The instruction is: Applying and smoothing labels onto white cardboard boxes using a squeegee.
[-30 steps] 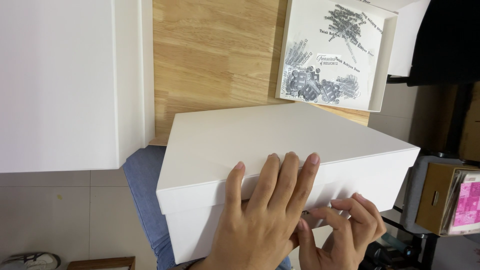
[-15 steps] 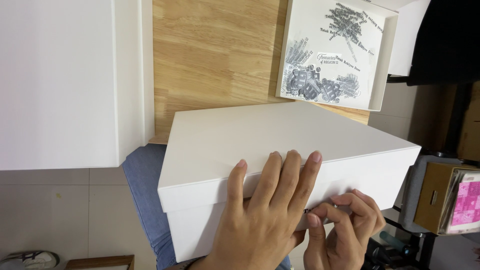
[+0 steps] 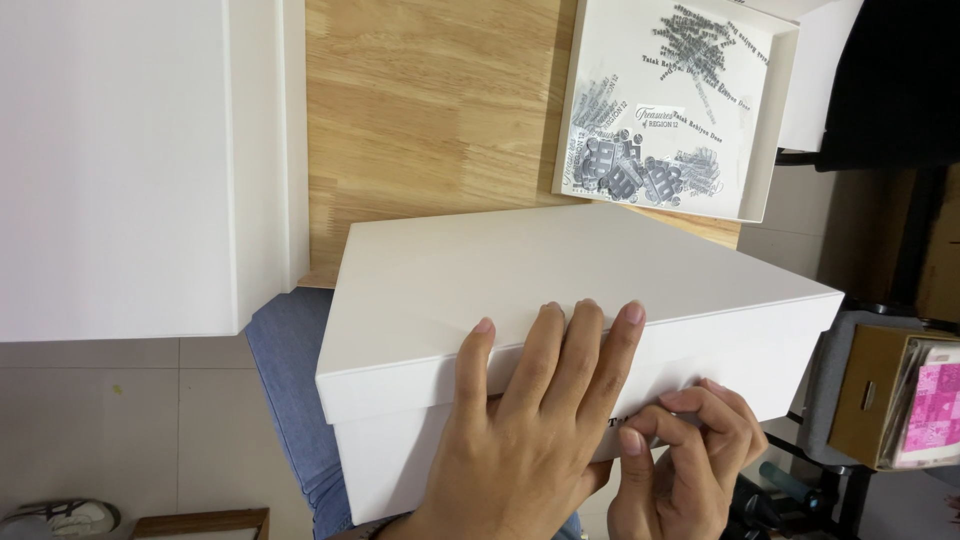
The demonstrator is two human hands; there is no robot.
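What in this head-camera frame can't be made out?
- Inside of the white lidded box: its lid covers it.
- What the right hand pinches on the box front: hidden by its fingers and the left hand.
- Loose grey pieces in the open tray: too small.

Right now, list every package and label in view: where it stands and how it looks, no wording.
Lidded white box: front centre, rectangular, left hand flat on its lid.
Label: box's front rim, mostly hidden under right hand.
Open white tray: upper right on wooden table, holding grey printed stickers.
Brown carton: right edge.
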